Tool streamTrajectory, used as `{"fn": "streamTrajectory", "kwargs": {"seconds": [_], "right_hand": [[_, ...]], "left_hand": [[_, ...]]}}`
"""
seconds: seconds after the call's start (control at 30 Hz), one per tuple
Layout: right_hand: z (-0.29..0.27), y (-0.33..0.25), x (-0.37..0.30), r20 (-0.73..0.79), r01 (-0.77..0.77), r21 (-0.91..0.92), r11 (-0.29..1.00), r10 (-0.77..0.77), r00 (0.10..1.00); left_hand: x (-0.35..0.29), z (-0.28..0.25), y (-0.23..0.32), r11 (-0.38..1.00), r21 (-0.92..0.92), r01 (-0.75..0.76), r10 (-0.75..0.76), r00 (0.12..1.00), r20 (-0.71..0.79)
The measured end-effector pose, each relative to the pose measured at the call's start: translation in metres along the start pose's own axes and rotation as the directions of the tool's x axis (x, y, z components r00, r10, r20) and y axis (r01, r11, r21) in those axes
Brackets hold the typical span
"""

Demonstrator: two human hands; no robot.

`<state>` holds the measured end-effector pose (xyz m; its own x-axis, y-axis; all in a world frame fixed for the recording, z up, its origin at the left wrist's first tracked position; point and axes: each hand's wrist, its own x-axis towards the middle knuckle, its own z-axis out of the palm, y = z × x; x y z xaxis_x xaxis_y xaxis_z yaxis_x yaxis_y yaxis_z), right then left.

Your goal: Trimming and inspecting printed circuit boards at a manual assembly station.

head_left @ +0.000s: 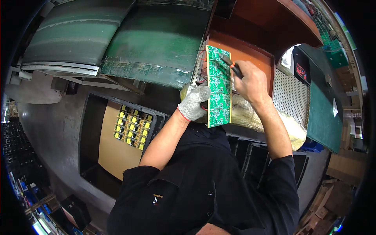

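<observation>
A long green circuit board (219,86) stands in front of me, its solder side facing up. My left hand (194,102), in a grey-white knit glove, is closed on its left edge; the fingers behind the board are hidden. My bare right hand (250,80) is wrapped round a pair of cutting pliers (235,69) with orange and black handles. Their grey tip lies over the upper part of the board; whether it touches cannot be made out. Thin red and black wires (203,60) stick out past the board's left edge.
Behind the board is a reddish-brown tray (243,49). A perforated metal plate (291,92) and yellowish wrapped padding (250,115) lie to the right. Green-covered benches (152,43) stand at upper left. At lower left, a black crate (92,129) holds cardboard and several yellow-topped boards (133,127).
</observation>
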<state>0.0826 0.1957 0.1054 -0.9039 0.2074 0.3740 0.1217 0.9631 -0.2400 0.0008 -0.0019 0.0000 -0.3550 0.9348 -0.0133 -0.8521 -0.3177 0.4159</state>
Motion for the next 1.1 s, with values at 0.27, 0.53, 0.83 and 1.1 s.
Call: {"fn": "streamTrajectory", "kwargs": {"seconds": [0.27,0.53,0.83,1.1], "right_hand": [[0.001,-0.003,-0.002,0.009,-0.058,-0.134,0.989,0.060,0.998],[0.001,-0.025,-0.012,0.068,-0.192,-0.194,0.962,0.208,0.976],[-0.003,-0.045,-0.015,0.108,-0.291,-0.136,0.947,0.306,0.946],[0.004,-0.025,-0.021,0.105,-0.308,0.073,0.949,0.300,0.948]], "left_hand": [[-0.001,-0.003,-0.001,0.998,-0.063,0.021,-0.020,1.000,0.006],[0.002,0.008,-0.001,0.998,0.047,-0.044,0.045,0.999,-0.017],[0.003,0.008,-0.006,0.991,0.108,-0.077,0.082,0.996,-0.035],[0.001,0.003,-0.004,0.995,0.099,-0.030,0.027,0.999,0.028]]}}
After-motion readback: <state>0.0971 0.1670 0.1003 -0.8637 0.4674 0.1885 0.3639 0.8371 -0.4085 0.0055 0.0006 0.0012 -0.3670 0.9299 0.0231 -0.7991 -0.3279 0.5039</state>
